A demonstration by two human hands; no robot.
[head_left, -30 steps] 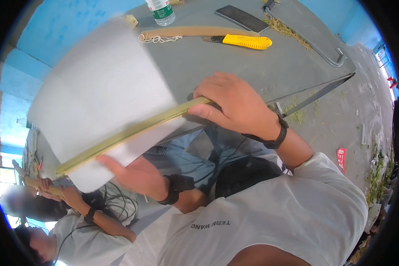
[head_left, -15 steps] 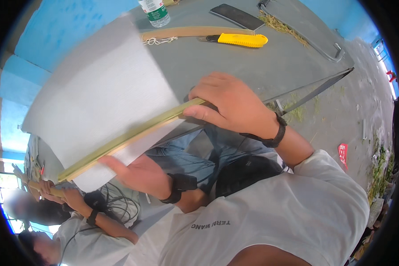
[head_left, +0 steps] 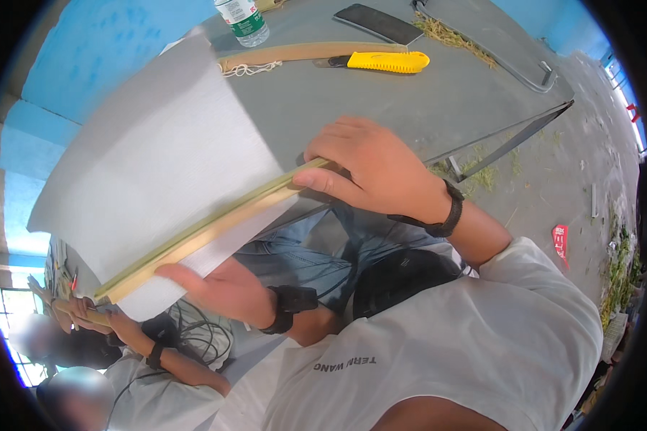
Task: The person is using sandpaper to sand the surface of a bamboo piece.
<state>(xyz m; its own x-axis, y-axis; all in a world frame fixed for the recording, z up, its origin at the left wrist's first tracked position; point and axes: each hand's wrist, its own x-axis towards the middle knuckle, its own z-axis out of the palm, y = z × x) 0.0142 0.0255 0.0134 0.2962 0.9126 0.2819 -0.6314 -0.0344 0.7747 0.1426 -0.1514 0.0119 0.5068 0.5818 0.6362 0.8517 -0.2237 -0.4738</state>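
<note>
Both my hands hold a long split bamboo strip [head_left: 208,230], green along its upper edge and pale tan on the side toward me. It slants from the lower left up to the middle. My right hand [head_left: 374,169] is closed round its upper end, thumb along the near side. Lower down, my left hand [head_left: 226,287] grips it with the thumb on the tan side; its other fingers are hidden. A large white sheet [head_left: 165,151] lies behind the strip and also shows below it, near my left hand. How the two are joined, if at all, I cannot tell.
On the grey table [head_left: 302,93] lie a yellow utility knife [head_left: 388,62], a curved bamboo strip [head_left: 295,52] with white string [head_left: 251,70], a dark phone [head_left: 378,24] and a hacksaw frame [head_left: 510,65]. A water bottle [head_left: 243,21] stands behind. Another person's hands [head_left: 97,320] hold bamboo at lower left.
The bamboo strip has turned a little, so more of its tan side faces me. The white sheet's left corner has dropped slightly. Both hands keep their grip.
</note>
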